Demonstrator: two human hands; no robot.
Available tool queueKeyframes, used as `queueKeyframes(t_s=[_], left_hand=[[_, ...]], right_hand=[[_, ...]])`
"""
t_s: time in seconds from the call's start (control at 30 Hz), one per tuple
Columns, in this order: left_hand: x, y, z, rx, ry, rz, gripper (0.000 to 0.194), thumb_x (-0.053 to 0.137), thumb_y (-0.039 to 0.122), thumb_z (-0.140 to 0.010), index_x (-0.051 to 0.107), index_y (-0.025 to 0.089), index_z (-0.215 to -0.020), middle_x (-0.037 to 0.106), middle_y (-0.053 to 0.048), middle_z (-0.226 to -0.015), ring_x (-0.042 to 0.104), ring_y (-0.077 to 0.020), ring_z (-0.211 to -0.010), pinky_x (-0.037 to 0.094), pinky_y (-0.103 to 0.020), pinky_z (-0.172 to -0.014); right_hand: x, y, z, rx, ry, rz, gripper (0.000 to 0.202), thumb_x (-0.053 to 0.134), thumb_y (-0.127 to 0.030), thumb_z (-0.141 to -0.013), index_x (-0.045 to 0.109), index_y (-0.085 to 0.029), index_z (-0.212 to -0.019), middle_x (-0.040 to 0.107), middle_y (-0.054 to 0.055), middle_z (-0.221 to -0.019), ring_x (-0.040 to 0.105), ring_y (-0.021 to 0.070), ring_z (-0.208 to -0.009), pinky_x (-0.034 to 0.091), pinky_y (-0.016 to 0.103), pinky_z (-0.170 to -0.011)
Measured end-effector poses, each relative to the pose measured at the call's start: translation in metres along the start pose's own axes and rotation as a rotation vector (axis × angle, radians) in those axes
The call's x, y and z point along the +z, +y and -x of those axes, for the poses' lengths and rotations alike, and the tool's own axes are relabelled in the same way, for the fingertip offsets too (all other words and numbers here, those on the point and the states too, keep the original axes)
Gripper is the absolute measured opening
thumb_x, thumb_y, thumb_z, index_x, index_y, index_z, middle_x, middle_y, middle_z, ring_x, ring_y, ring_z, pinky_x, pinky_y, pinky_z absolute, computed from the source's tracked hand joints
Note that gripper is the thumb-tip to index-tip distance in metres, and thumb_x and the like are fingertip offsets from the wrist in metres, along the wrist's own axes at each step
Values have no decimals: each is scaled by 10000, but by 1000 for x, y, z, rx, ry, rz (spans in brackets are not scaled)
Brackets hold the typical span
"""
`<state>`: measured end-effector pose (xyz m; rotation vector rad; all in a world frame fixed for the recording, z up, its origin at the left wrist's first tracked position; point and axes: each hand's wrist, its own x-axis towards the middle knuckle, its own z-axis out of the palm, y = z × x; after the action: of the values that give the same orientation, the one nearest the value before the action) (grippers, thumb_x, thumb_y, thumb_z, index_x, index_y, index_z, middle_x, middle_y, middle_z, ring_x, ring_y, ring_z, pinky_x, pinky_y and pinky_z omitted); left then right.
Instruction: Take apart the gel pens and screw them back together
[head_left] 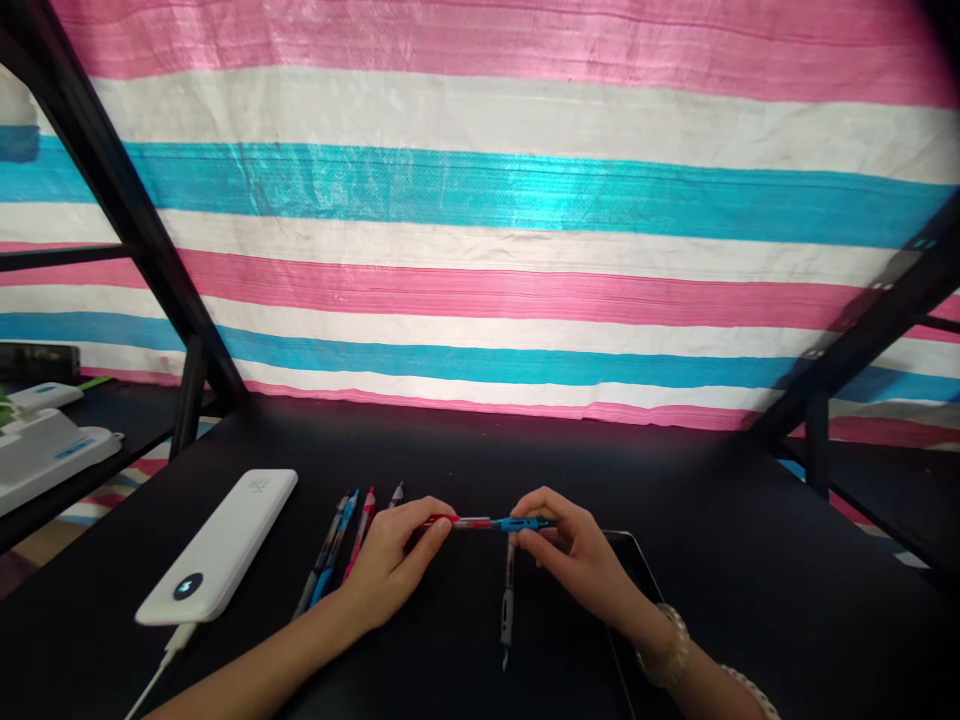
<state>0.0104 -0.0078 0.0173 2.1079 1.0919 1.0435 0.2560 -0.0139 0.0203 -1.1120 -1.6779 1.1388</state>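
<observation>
My left hand pinches the red end of a pen, which lies level between both hands. The pen's middle is clear, and its other end has a blue grip. At that blue end my right hand is closed, thumb and fingers around the grip. Below the right hand's fingertips a grey-gripped pen lies with its tip toward me; its upper end is partly hidden. Beside my left hand lie a grey pen, a blue pen and a red pen, partly covered by the hand.
A white power bank with a cable lies on the black table at left. A dark flat tray or tablet is under my right forearm. Black frame bars rise at both sides before a striped sheet.
</observation>
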Motion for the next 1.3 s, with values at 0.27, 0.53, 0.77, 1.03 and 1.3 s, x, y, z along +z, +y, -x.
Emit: queueKeyframes(t_s=[0.27, 0.53, 0.77, 1.03, 1.3], left_hand=[[2, -3, 3, 7, -34, 4, 251, 449, 277, -1001, 678, 188, -955, 694, -13, -795, 614, -154, -673, 426, -240, -640], [5, -6, 3, -42, -117, 57, 258, 444, 308, -1005, 665, 178, -972, 608, 14, -708, 535, -139, -607, 373, -238, -586], [7, -7, 3, -128, -123, 179, 302, 429, 368, -1011, 651, 165, -984, 494, 42, -640, 469, -131, -573, 329, -236, -549], [6, -9, 2, -101, -145, 129, 275, 448, 341, -1007, 664, 172, -985, 561, 23, -703, 500, -132, -611, 357, -235, -580], [6, -6, 3, -45, -127, 85, 248, 461, 302, -1001, 673, 176, -973, 643, -2, -774, 550, -139, -649, 383, -237, -613]], right_hand=[[-1, 2, -1, -28, 9, 41, 55, 657, -247, -913, 666, -203, -945, 649, 17, -864, 635, 159, -745, 482, 228, -582], [0, 3, -1, -75, 34, 118, 21, 676, -205, -906, 665, -216, -919, 667, 8, -866, 662, 172, -799, 492, 259, -673], [0, 3, 1, -120, 21, 114, 47, 671, -205, -915, 624, -210, -908, 687, -1, -810, 674, 173, -762, 484, 271, -701], [-2, 3, 3, -135, -15, 180, 62, 601, -247, -966, 621, -201, -932, 691, 6, -793, 652, 173, -732, 456, 262, -673], [-1, 1, 2, -149, -57, 335, 326, 467, -296, -1023, 568, -191, -732, 567, -8, -690, 529, 155, -653, 382, 258, -624]])
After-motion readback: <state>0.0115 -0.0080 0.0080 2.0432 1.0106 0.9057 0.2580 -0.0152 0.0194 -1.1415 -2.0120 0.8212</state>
